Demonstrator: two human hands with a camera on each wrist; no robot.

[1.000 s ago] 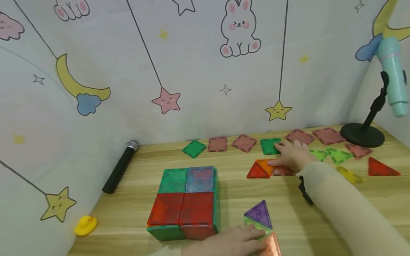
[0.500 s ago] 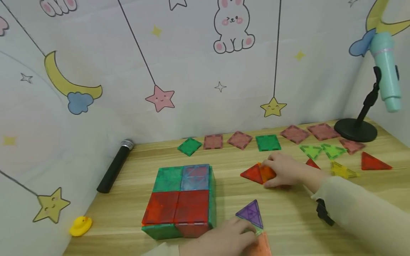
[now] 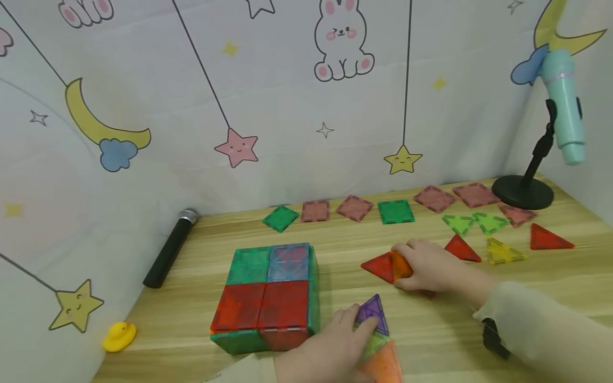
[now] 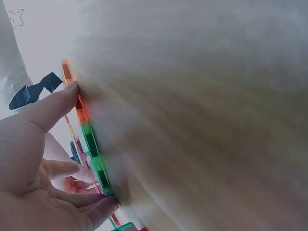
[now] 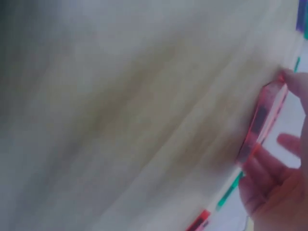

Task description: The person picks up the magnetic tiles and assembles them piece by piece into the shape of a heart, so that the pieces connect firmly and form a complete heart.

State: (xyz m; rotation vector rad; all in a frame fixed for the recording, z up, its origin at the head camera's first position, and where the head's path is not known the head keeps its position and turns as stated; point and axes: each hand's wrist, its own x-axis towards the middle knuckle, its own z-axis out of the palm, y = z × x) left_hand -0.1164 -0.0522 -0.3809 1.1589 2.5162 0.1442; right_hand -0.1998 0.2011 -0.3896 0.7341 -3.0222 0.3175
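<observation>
In the head view my left hand (image 3: pixel 330 343) lies over a flat row of translucent magnetic tiles: a purple triangle (image 3: pixel 375 314), a green triangle (image 3: pixel 377 342) and an orange tile (image 3: pixel 385 361). The left wrist view has the thumb against the orange tile (image 4: pixel 82 109) and fingertips at the far end of the green one (image 4: pixel 95 154). My right hand (image 3: pixel 431 266) grips a second row by its edges, with an orange tile (image 3: pixel 401 266) and a red triangle (image 3: pixel 380 267) showing; the palm hides the rest. Left of both hands stands a box of red, green and blue tiles (image 3: pixel 265 298).
Along the wall lie loose tiles, among them a green square (image 3: pixel 395 211) and pink squares (image 3: pixel 354 207). Green triangles (image 3: pixel 488 222), a yellow one (image 3: pixel 503 251) and red ones (image 3: pixel 551 238) lie at right. Around them are microphones (image 3: pixel 172 247) (image 3: pixel 562 106) and a yellow duck (image 3: pixel 119 336).
My right hand has come back from beside the green square and taken hold of the row, which has turned slightly. The left hand's fingers have shifted up toward the purple triangle.
</observation>
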